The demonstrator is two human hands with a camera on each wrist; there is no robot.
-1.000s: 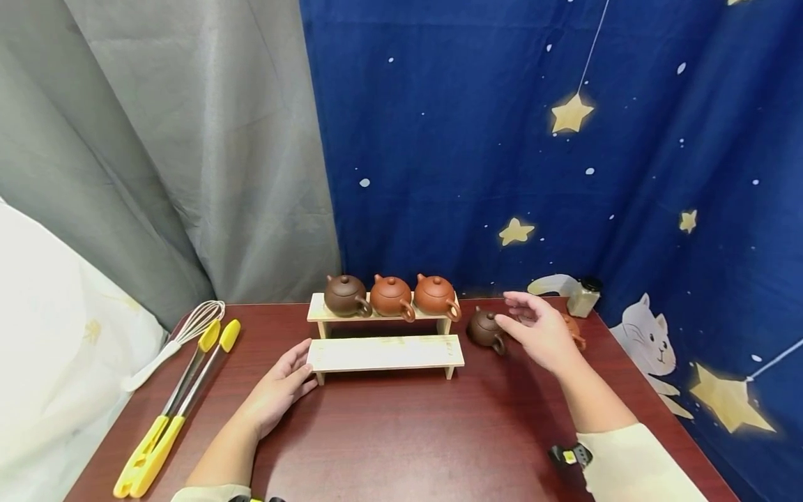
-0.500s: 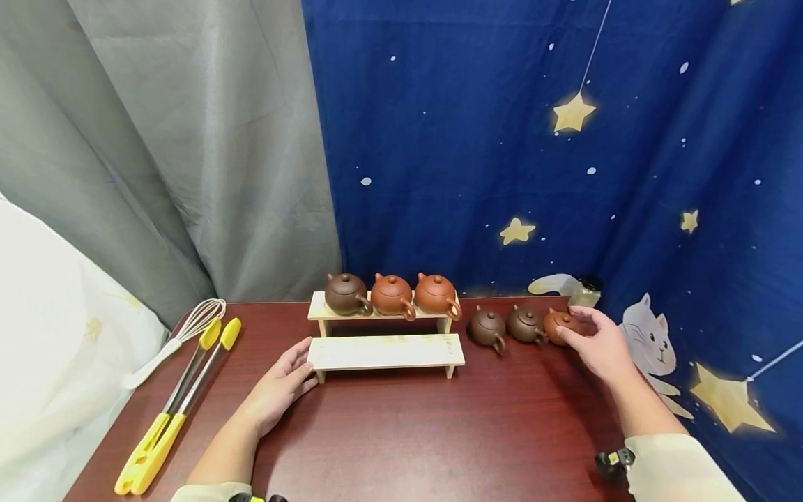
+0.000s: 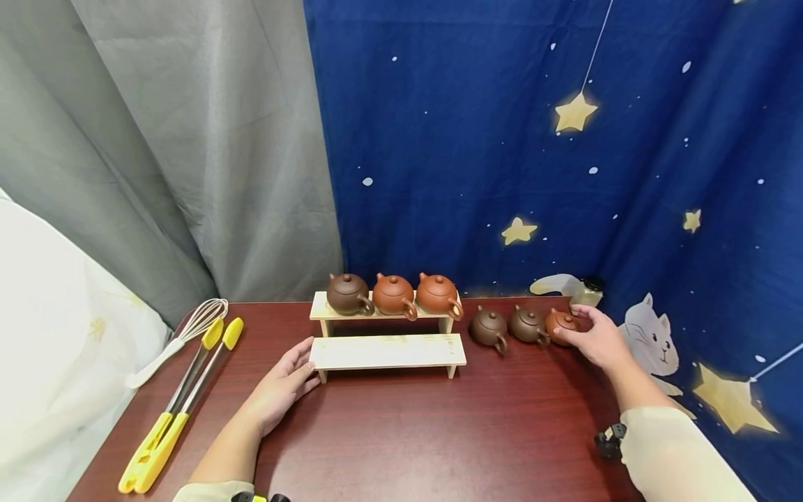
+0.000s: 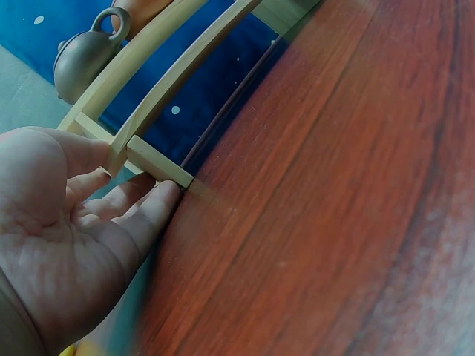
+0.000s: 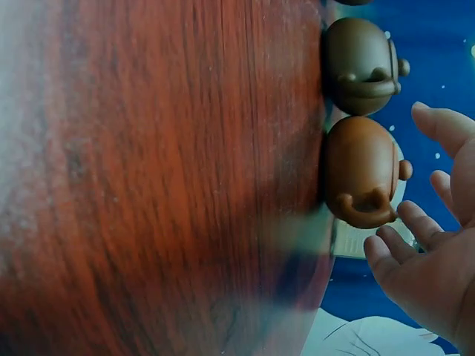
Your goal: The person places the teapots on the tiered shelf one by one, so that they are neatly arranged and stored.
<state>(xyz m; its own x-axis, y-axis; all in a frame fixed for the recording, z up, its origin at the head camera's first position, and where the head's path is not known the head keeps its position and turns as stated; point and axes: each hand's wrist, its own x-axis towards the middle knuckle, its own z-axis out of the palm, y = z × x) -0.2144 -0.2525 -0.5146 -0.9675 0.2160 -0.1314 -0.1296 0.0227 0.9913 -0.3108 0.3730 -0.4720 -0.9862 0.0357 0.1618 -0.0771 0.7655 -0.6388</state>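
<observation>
"How far along is it?"

"About half, I'd judge. One dark pot (image 3: 347,295) and two orange pots (image 3: 393,296) stand in a row on the upper shelf (image 3: 318,305). The lower shelf (image 3: 385,353) carries none."

"And the others?"

"On the table (image 3: 401,432), just right of the shelves: two dark pots (image 3: 488,328), then the end pot (image 3: 557,323), an orange one."

"Is that one up yet?"

"No, it's sitting on the table. The right hand (image 3: 602,341) is at it, fingers spread and thumb apart; whether they touch, I can't tell, but there's no grip."

"And the left hand (image 3: 282,383)?"

"Pinching the lower shelf's end, thumb on top. So three look left to shelve."
</observation>
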